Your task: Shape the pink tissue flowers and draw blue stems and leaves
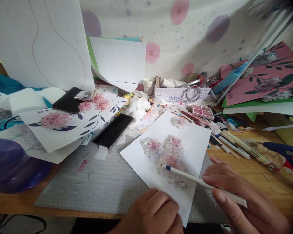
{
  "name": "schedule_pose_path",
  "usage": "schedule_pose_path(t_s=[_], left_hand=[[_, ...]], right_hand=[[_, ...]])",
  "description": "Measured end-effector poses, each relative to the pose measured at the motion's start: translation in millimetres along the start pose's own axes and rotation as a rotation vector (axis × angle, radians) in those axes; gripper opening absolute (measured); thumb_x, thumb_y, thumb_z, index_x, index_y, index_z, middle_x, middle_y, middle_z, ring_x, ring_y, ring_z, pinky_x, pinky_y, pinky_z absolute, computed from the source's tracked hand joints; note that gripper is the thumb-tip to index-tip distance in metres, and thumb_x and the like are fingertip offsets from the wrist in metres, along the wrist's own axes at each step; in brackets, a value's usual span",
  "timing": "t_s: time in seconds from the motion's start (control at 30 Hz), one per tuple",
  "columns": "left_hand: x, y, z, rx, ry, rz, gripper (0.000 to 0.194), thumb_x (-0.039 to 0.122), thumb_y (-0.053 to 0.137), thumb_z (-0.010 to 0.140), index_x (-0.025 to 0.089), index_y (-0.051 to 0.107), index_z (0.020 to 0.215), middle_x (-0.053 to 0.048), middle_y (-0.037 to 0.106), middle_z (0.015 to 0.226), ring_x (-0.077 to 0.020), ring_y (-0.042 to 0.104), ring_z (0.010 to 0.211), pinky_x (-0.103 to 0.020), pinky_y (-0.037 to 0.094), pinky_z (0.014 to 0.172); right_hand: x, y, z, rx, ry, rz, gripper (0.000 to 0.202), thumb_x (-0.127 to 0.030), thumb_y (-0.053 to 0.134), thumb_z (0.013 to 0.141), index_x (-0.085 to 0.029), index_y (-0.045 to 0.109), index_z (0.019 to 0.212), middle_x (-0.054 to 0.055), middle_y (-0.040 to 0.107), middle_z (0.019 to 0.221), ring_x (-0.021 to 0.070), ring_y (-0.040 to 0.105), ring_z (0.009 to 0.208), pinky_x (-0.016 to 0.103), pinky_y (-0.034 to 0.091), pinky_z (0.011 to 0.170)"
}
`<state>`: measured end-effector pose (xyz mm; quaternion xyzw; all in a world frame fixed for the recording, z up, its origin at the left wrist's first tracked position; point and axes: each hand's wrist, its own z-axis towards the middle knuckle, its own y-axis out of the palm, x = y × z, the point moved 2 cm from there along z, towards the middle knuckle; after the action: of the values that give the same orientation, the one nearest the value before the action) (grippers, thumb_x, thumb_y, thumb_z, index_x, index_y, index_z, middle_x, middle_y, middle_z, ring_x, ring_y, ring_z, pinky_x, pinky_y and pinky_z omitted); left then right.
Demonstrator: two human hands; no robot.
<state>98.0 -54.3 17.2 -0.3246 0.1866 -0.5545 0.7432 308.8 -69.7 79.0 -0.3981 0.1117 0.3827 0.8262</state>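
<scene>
My right hand (234, 191), at the lower right, grips a slim white pencil (195, 179) with a blue band near its dark tip. The tip points left, over or on a white sheet (139, 156); contact cannot be made out. Raised pink-and-white flower clusters (174, 144) stand on this sheet, with paler, greyish petals below them near the pencil. My left hand (153, 211) is curled closed at the sheet's lower edge, its knuckles up. Whatever its fingers may hold is hidden. Under the sheet lies a grey cutting mat (92, 185).
A black phone (113, 131) lies left of the sheet, near a finished-looking flower picture (88, 125). Pens and brushes (224, 139) crowd the right, beside a blue glue gun (283, 149). White fluff (138, 109) and a paper cup (148, 86) are behind. A purple container (12, 165) stands left.
</scene>
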Motion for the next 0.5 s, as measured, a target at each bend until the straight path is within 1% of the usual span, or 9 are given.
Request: schedule_pose_path(t_s=[0.07,0.17,0.23,0.3,0.4,0.5], left_hand=[[-0.5,-1.7,1.1,-0.001,0.004,-0.007,0.025,-0.005,0.051,0.085,0.014,0.064,0.076,-0.001,0.071,0.078,-0.0142,0.064,0.067,-0.029,0.052,0.057],[-1.8,-2.7,1.6,-0.006,-0.007,-0.017,0.026,-0.005,0.049,0.086,0.014,0.064,0.077,-0.002,0.072,0.08,-0.0147,0.065,0.069,-0.03,0.053,0.058],[-1.8,-2.5,1.2,0.0,-0.011,-0.014,0.026,-0.004,0.049,0.088,0.014,0.065,0.078,-0.002,0.072,0.08,-0.015,0.065,0.069,-0.03,0.054,0.058],[-1.4,-1.4,0.2,0.007,-0.004,-0.01,0.025,-0.003,0.05,0.089,0.014,0.065,0.077,-0.002,0.071,0.078,-0.0149,0.064,0.068,-0.03,0.053,0.057],[-2.1,2.1,-2.2,0.01,-0.007,-0.006,0.025,-0.003,0.05,0.086,0.015,0.063,0.075,-0.001,0.07,0.076,-0.0149,0.063,0.066,-0.03,0.052,0.056],[-3.4,7.3,-4.1,0.03,-0.036,-0.013,0.026,-0.004,0.049,0.084,0.017,0.061,0.072,0.001,0.067,0.072,-0.0141,0.062,0.062,-0.031,0.05,0.052]], right_hand=[[-1.2,0.1,1.3,-0.015,-0.021,-0.033,0.007,-0.026,0.066,0.094,-0.028,0.072,0.096,0.0,0.077,0.076,0.0235,0.081,0.078,0.039,0.061,0.101],[-2.9,1.7,4.0,-0.051,-0.028,-0.004,0.006,-0.028,0.066,0.094,-0.028,0.072,0.096,-0.001,0.077,0.076,0.0237,0.082,0.079,0.04,0.061,0.101],[-3.5,1.9,6.7,-0.026,-0.014,-0.008,0.007,-0.027,0.065,0.094,-0.029,0.072,0.097,0.0,0.079,0.078,0.0241,0.081,0.079,0.041,0.06,0.101],[-3.9,2.1,9.5,0.001,-0.034,-0.038,0.007,-0.025,0.067,0.091,-0.028,0.072,0.094,0.0,0.079,0.077,0.0242,0.081,0.076,0.04,0.061,0.099],[-3.7,3.5,11.6,-0.017,-0.064,-0.022,0.005,-0.024,0.069,0.089,-0.028,0.072,0.089,-0.002,0.077,0.073,0.0231,0.08,0.07,0.04,0.061,0.099],[-1.5,3.5,11.6,0.014,0.019,0.028,0.006,-0.029,0.068,0.092,-0.03,0.073,0.093,-0.002,0.08,0.078,0.023,0.08,0.075,0.041,0.058,0.106]])
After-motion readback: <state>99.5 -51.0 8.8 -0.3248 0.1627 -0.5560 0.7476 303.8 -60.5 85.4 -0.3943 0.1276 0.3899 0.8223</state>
